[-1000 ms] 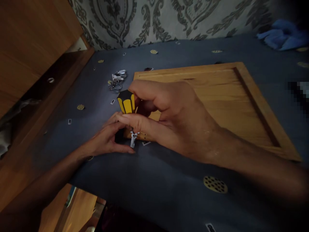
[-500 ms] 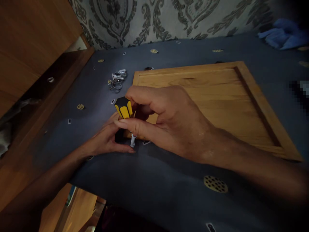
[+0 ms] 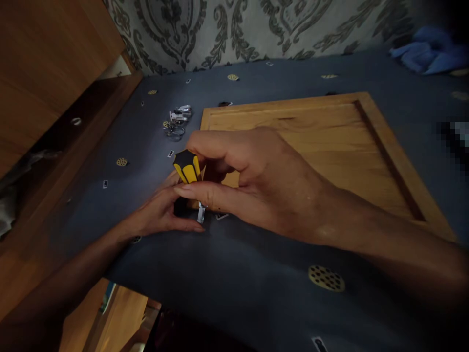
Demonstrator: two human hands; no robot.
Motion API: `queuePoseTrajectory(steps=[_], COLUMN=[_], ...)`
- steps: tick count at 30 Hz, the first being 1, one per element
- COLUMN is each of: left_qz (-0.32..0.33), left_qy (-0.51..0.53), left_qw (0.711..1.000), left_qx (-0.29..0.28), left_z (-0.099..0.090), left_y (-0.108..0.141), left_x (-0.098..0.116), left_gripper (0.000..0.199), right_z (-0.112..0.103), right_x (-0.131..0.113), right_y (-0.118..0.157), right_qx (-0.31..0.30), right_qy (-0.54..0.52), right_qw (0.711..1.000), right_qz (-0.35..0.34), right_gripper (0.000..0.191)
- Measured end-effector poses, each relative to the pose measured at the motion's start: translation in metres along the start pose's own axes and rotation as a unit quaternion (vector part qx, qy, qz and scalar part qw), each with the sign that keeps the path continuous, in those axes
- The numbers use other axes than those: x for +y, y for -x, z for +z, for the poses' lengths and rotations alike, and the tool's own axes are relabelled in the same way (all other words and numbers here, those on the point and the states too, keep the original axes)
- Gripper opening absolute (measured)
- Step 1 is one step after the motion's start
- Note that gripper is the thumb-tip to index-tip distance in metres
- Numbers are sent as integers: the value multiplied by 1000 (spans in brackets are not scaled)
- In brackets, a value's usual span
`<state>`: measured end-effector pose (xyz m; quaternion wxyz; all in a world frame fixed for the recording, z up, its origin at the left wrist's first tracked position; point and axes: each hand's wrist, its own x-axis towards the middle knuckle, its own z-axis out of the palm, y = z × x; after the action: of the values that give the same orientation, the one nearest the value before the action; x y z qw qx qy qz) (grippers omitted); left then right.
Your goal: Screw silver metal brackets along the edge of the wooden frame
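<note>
In the head view, my right hand pinches a yellow and black screwdriver between thumb and fingers, its handle end tilted up toward me. The shaft and tip are hidden behind the hand. Below it, a small metal hinge sits at the near left corner of a framed wooden cabinet door lying flat. My left hand curls round that corner, its thumb against the hinge's lower end and its fingers partly hidden behind the screwdriver.
Several loose metal hinges lie on the blue patterned tablecloth beyond my left hand. A blue cloth is crumpled at the back right. Wooden furniture stands along the left, and a patterned wall closes the back.
The screwdriver handle has tilted and shifted very slightly in my right hand, which has moved a little. My left hand, the hinge and the door stay in place.
</note>
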<state>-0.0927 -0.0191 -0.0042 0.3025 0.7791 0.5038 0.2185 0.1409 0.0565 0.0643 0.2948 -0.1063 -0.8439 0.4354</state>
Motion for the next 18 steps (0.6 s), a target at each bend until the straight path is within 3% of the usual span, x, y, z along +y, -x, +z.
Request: queuePoseTrajectory(steps=[4,12,18], left_qz=[-8,5,1], left_qy=[-13,-64,-44], left_qw=[1000,998,999], left_qx=[-6,-17,5], left_z=[-2,3,0], left_y=[0,7,5], left_x=[1,-13,-6], left_gripper=[73,53,67], right_z=[1,13,4], right_x=[1,-1,-5], right_y=[1,3,-1], right_qx=[9,75,9], right_qy=[30,81,17], right_qw=[999,994,1000], right_qz=[-31,-14,16], right_gripper=[32,37,30])
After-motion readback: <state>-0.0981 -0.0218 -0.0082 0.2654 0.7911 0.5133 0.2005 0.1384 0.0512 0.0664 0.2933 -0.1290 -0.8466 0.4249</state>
